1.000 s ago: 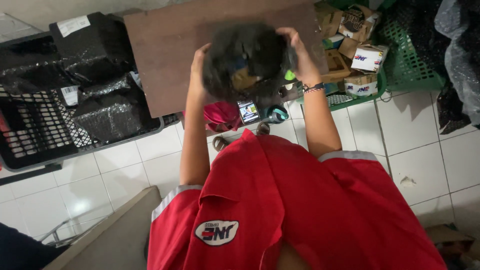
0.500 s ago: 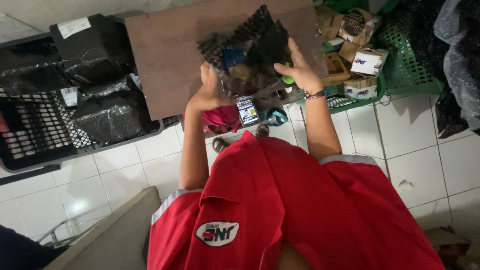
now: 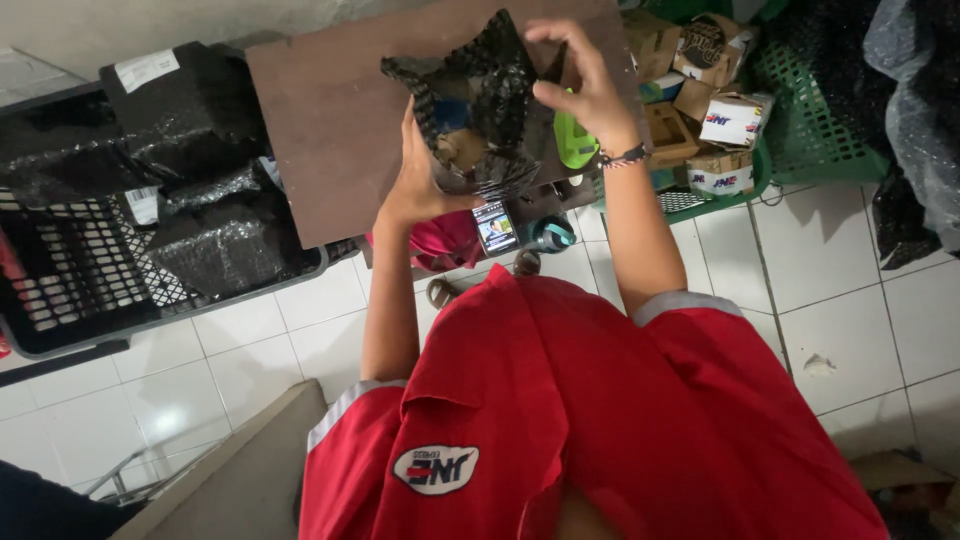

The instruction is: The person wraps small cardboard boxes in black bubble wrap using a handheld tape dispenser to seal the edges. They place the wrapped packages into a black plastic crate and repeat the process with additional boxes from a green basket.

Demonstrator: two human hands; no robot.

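Two hands work one sheet of black bubble wrap (image 3: 490,85) above the near edge of a brown board (image 3: 330,130). Left hand (image 3: 415,185) grips the wrap's lower left side, fingers closed on the plastic. Right hand (image 3: 580,85) pinches the upper right edge, thumb and fingers clamped on it; a dark bracelet (image 3: 625,157) sits on that wrist. Hands are apart, the wrap spread between them and folded up around a small brownish item (image 3: 462,148), partly hidden; what it is cannot be told. A green object (image 3: 575,140) shows just beside the right palm, at the board's right edge.

Below the near edge: a phone (image 3: 494,228) with a lit screen, a pink bundle (image 3: 445,240) just left of it, a teal roll (image 3: 553,234) to its right. Off the board's left edge, a grey crate (image 3: 60,300) holds parcels in black wrap (image 3: 200,170). Off the right edge, a green basket (image 3: 740,190) holds small cardboard boxes (image 3: 730,118). White tiled floor (image 3: 850,300) underneath. The person wears a red shirt (image 3: 600,420).
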